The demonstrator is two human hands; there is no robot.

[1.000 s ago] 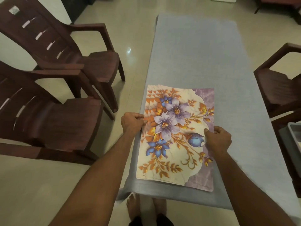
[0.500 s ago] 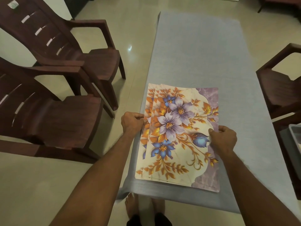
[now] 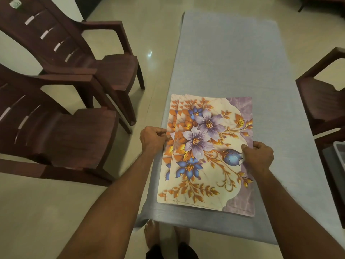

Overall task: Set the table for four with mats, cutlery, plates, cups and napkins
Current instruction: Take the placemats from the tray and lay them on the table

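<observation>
Hands: left hand (image 3: 153,140) pinches the mats' (image 3: 205,152) left edge; right hand (image 3: 258,156) grips the right edge.
Mats: fanned stack at the worktop's (image 3: 233,62) near end.
Progress: barely begun; no mat laid, cutlery, plates, cups, napkins unseen.

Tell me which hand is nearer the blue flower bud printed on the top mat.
Right. The right hand grips the mat stack's right edge, its thumb beside the blue bud. The left hand pinches the stack's left edge, across the mat from the bud.
</observation>
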